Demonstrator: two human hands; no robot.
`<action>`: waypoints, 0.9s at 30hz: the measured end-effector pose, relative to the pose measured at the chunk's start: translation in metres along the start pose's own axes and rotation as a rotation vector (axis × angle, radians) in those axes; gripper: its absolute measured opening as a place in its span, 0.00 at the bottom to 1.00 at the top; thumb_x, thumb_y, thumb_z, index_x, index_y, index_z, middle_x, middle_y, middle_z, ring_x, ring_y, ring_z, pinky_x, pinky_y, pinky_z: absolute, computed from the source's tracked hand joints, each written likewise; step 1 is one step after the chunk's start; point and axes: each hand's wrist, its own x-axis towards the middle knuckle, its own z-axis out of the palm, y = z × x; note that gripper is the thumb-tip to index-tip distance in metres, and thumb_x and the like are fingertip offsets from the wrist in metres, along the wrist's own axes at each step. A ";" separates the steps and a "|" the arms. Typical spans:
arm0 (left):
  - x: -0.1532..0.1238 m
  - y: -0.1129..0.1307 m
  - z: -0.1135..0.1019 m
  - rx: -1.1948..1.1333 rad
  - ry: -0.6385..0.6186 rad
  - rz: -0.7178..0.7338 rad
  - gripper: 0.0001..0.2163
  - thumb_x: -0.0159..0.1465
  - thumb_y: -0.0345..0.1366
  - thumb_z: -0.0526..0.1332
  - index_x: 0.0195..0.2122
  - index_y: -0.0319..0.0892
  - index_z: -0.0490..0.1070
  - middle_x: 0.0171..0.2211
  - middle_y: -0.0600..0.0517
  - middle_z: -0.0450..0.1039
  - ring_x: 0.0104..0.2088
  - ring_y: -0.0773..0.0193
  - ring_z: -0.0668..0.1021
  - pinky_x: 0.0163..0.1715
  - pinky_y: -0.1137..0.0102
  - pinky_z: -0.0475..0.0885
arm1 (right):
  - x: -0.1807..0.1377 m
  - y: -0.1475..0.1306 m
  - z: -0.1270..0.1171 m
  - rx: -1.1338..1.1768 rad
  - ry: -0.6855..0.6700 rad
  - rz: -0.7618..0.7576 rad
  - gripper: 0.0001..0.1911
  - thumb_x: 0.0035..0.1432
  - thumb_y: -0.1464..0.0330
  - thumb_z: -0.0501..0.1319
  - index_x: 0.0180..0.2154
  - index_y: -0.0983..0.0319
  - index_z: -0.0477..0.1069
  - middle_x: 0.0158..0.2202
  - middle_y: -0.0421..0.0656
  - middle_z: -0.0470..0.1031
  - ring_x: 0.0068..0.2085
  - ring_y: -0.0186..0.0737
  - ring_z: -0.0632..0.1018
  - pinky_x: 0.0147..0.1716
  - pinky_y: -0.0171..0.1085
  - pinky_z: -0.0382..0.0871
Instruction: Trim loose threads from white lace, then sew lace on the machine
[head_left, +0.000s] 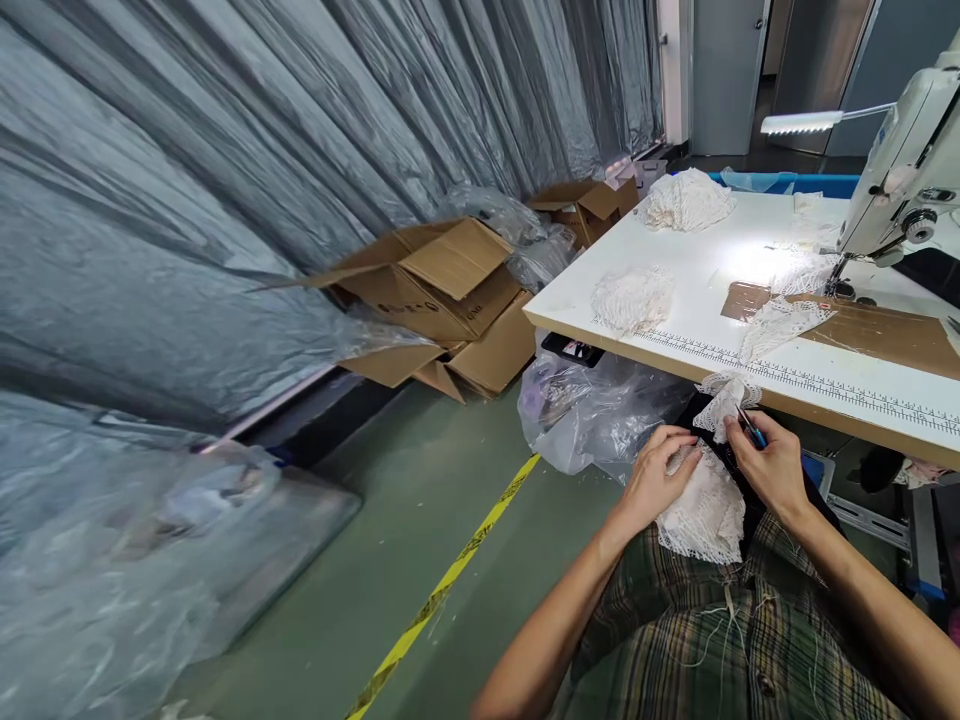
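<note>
Between the two hands, low over the lap, lies the white lace (705, 515), and each hand is closed on something. The left hand (660, 475) pinches the lace's near edge with curled fingers, which seems to keep the cloth spread and steady. The right hand (772, 470) is clamped on small blue-handled snips (750, 428). Their tips point up and away from the hand, into a flap of lace that rises just above the knuckles. Gripping the tool so near its tip looks suited to fine work. Only a fold of lace lies between the hands.

The lace is creamy openwork with a scalloped border, crumpled in soft folds. It hangs over a dark cloth onto the plaid shirt (712, 640), where loose threads trail.

Just beyond the hands runs the edge of the table (712, 275), faced with a ruler strip (825, 378). More lace pieces (632, 298) lie on it within easy reach, likely kept there as a supply. Beyond the right hand stands a sewing machine (907, 160) under a lit lamp (801, 122). Left of the left hand a clear plastic bag (592, 405) slumps under the table. Farther off are opened cardboard boxes (435, 285), a yellow floor line (442, 590) and grey sheeting (300, 130).
</note>
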 end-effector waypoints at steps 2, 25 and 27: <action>0.008 0.005 -0.006 -0.086 0.118 0.002 0.11 0.67 0.40 0.59 0.45 0.42 0.75 0.45 0.45 0.74 0.45 0.60 0.77 0.45 0.66 0.73 | -0.007 -0.004 -0.005 -0.019 -0.068 -0.090 0.16 0.60 0.57 0.55 0.29 0.62 0.71 0.20 0.38 0.67 0.21 0.32 0.66 0.22 0.32 0.61; 0.017 0.033 -0.026 -0.680 -0.650 -0.296 0.31 0.58 0.56 0.65 0.54 0.38 0.74 0.42 0.47 0.77 0.38 0.63 0.76 0.37 0.72 0.68 | -0.050 0.018 -0.036 0.120 -0.354 0.097 0.19 0.57 0.54 0.64 0.43 0.60 0.70 0.30 0.41 0.74 0.21 0.30 0.63 0.18 0.31 0.60; 0.014 0.030 -0.027 -0.715 -0.641 -0.322 0.30 0.57 0.55 0.67 0.53 0.38 0.74 0.43 0.46 0.77 0.39 0.63 0.76 0.38 0.72 0.69 | -0.051 0.023 -0.029 0.185 -0.384 0.118 0.22 0.53 0.53 0.66 0.43 0.60 0.69 0.33 0.41 0.74 0.22 0.30 0.63 0.20 0.31 0.61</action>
